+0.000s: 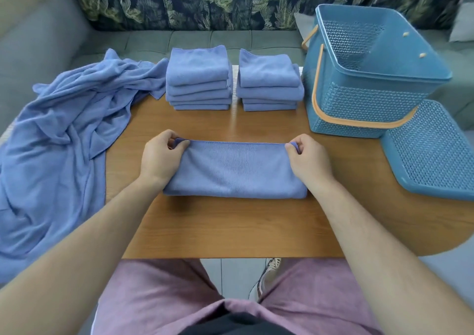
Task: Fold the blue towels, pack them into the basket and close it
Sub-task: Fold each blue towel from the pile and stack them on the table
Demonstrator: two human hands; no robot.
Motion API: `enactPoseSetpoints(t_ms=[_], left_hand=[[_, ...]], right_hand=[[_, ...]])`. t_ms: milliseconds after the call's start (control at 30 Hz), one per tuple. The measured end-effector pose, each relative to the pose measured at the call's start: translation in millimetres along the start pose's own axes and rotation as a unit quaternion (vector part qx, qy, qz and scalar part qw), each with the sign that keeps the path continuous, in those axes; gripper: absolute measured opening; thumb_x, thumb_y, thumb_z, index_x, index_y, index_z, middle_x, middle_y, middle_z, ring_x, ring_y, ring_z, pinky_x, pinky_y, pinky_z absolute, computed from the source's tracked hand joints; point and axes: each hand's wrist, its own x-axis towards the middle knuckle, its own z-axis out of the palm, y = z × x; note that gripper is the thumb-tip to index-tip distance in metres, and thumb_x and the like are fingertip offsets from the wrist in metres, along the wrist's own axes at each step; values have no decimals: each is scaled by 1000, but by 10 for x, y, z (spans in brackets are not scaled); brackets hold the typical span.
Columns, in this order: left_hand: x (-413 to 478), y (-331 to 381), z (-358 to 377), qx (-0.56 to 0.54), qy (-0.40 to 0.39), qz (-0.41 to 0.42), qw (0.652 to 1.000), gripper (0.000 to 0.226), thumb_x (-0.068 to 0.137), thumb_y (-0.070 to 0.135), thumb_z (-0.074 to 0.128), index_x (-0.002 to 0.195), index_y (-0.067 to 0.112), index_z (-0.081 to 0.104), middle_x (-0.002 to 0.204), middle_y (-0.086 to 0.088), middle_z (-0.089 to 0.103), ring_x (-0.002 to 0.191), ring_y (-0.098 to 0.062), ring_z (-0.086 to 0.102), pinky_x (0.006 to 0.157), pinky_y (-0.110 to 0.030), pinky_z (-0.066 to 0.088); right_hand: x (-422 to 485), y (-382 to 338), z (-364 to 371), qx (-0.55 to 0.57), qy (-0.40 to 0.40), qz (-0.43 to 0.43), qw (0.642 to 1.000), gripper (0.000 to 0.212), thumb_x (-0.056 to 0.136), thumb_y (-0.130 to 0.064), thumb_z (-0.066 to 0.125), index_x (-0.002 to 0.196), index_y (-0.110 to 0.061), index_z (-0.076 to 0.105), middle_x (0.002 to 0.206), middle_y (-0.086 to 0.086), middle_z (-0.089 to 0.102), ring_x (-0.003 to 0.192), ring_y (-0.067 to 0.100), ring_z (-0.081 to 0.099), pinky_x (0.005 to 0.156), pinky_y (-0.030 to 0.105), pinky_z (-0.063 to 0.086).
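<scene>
Head view shows the half-folded blue microfibre towel [234,170] lying mid-table, its long axis running left to right between the hands. The left hand [160,156] pinches its far-left corner, the right hand [307,158] its far-right corner; the next fold likely goes sideways.

Both hands [160,155] [309,161] pinch the folded towel's [234,171] far corners on the table [230,227].

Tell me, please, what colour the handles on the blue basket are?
The handles on the basket are light orange, seen best in the head view.
</scene>
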Motion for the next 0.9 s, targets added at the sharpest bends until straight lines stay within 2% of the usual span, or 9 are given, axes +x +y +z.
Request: enactPoseSetpoints(t_ms=[67,133,233,267,333,400,467,667,900], left_hand=[[6,28,-1,30,2,8,1000,16,91,34,68,95,20,63,88,7,62,83,-16,58,69,-25,40],[-22,53,-6,111,30,20,993,31,91,38,69,111,16,61,106,-1,59,97,-21,57,81,-33,44],[-224,233,128,205,100,160,960,32,91,33,64,118,15,63,123,-5,56,117,-27,54,95,-42,39],[-321,329,226,188,79,210,956,31,92,31,61,119,15,65,127,-3,59,124,-26,53,98,-41,38],[-496,464,489,160,-22,245,956,42,96,33,49,130,16,64,139,-1,58,139,-23,45,111,-41,34],[-607,488,675,176,-110,222,953,58,98,42,26,146,19,51,154,1,46,148,-20,32,120,-46,26],[-619,400,718,212,-130,200,948,66,98,47,13,154,25,40,162,6,32,152,-16,21,124,-44,17],[-447,57,408,253,-117,137,951,63,101,57,21,159,32,22,167,9,11,155,-12,3,126,-36,1],[-280,-204,105,250,-145,109,951,67,102,60,28,160,31,14,168,8,1,155,-14,-3,126,-38,-2]], right_hand=[[-6,-39,15,-7,10,12,1000,15,96,-29,61,105,-17,59,86,-2,65,83,22,62,66,32,45],[-52,-88,22,-83,47,-1,995,32,96,-32,61,122,-15,55,110,7,64,101,29,61,80,40,50],[-291,-325,131,-205,149,-119,960,39,94,-26,56,132,-14,57,127,9,61,120,33,54,96,46,42],[-383,-445,223,-186,138,-153,961,42,94,-25,53,135,-14,58,133,8,61,128,32,52,103,46,38],[-530,-623,468,-137,43,-164,976,50,97,-26,41,145,-15,53,149,6,52,144,29,40,117,45,28],[-590,-664,663,-155,-49,-138,977,55,102,-32,28,154,-20,41,162,3,35,154,23,22,124,43,13],[-585,-574,713,-207,-85,-120,967,53,108,-37,23,159,-23,29,168,-2,19,156,17,9,125,40,1],[-527,-292,476,-267,-108,-82,954,62,105,-55,14,162,-32,10,170,-3,-2,156,14,-8,126,41,-7],[-482,-15,267,-261,-88,-44,960,64,104,-57,15,162,-31,9,170,-2,-6,156,18,-5,126,42,-4]])
